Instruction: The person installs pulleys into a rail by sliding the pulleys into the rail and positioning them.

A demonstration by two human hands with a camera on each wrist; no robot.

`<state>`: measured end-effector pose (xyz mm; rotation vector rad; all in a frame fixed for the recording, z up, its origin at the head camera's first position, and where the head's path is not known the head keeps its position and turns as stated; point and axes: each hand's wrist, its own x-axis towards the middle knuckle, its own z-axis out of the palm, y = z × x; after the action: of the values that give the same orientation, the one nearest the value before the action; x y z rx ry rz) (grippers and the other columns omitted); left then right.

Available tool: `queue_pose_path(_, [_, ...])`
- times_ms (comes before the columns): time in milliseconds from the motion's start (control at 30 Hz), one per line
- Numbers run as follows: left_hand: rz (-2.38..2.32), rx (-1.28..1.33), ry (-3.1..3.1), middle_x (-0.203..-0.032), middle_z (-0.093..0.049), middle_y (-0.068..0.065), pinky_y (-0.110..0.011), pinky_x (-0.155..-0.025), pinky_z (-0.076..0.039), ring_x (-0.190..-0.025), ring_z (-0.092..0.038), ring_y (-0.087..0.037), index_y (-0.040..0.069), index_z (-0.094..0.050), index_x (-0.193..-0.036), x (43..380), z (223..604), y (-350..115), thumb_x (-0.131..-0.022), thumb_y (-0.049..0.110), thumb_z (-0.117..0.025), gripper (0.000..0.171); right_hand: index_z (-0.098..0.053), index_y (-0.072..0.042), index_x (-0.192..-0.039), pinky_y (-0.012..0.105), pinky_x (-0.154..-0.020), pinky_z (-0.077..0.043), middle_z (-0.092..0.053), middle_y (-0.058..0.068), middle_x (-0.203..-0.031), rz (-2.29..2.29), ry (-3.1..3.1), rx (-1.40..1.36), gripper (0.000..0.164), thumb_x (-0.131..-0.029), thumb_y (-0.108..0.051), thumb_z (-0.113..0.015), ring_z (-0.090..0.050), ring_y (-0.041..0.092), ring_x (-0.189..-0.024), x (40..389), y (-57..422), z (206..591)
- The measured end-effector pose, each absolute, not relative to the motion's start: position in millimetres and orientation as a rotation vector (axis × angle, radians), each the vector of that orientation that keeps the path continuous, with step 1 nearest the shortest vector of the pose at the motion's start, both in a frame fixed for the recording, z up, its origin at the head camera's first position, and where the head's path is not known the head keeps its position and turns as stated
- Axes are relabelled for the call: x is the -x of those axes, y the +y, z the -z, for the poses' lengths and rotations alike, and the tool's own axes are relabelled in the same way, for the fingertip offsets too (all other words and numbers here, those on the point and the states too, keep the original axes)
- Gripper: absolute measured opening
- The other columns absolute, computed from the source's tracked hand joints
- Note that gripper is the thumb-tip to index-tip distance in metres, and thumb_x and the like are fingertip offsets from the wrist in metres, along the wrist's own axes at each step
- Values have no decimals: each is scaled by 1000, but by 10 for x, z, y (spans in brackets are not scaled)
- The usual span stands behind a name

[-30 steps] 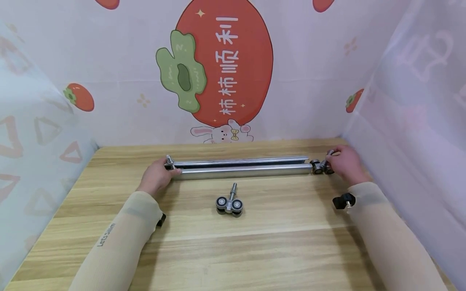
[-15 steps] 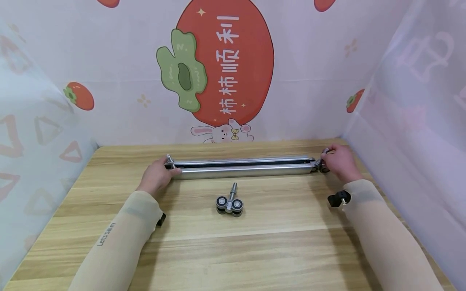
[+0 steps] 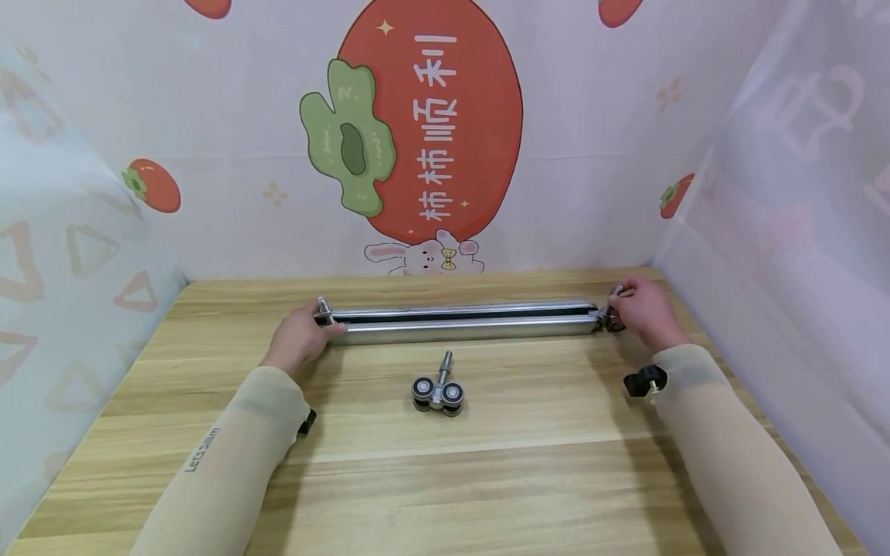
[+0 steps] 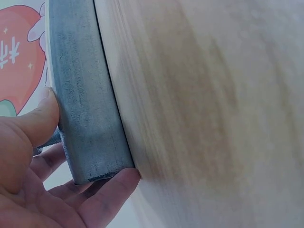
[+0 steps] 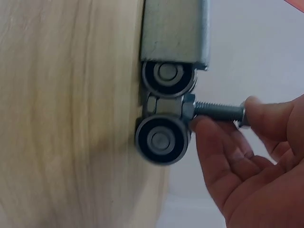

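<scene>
A metal track (image 3: 473,332) lies across the back of the table, its slot facing up. My left hand (image 3: 299,336) grips the track's left end, thumb on the upper edge and fingers around the end in the left wrist view. Beside that thumb a threaded bolt (image 3: 324,309) stands up from the slot; what it joins below is hidden. My right hand (image 3: 650,313) pinches the upright bolt (image 5: 221,111) of a roller trolley (image 5: 161,140) at the right end. In the right wrist view one wheel pair is partly inside the track's mouth; the other stays outside.
Another roller trolley (image 3: 438,395) lies on the wooden table (image 3: 459,479) in front of the track, its bolt pointing away from me. Printed cloth walls (image 3: 591,193) stand behind the table and at both sides.
My right hand has moved left with the roller trolley, from just outside the track's right end until its leading wheels entered. The left hand and the loose trolley have stayed put.
</scene>
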<state>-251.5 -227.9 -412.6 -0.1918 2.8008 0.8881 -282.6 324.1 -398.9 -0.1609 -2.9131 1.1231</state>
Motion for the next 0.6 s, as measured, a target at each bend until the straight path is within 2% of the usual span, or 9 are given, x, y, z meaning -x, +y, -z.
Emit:
queue_pose_path(100, [-893, 192, 2801, -148, -37, -33, -61, -110, -26, -134, -35, -49, -1, -24, -155, 2522, 4125, -2274, -98, 44, -63, 83, -55, 1, -111, 35, -64, -48, -63, 21, -100, -1126, -2903, 132, 19, -101, -15, -55, -59, 30, -84, 2834, 3263, 4008])
queue_pose_path(267, [-888, 198, 2803, -148, -36, -33, -61, -110, -26, -134, -34, -49, -1, -24, -155, 2523, 4124, -2277, -98, 43, -62, 82, -55, 2, -111, 33, -65, -50, -64, 20, -100, -1171, -2918, 72, 20, -101, -15, -57, -62, 31, -87, 2851, 3213, 4019])
queue_pose_path(467, [-888, 181, 2819, -144, -41, -32, -61, -109, -28, -131, -38, -47, -1, -30, -153, 2529, 4150, -2285, -98, 41, -63, 77, -56, 1, -106, 40, -73, -47, -61, 19, -104, -1136, -2954, 14, 20, -99, -17, -61, -57, 32, -91, 2850, 2991, 3964])
queue_pose_path(600, [-891, 184, 2813, -148, -36, -33, -61, -110, -26, -134, -34, -48, 0, -22, -156, 2541, 4154, -2286, -98, 41, -63, 82, -57, 1, -105, 43, -77, -45, -59, 20, -107, -1116, -2949, 35, 19, -100, -17, -61, -55, 34, -96, 2841, 2945, 3959])
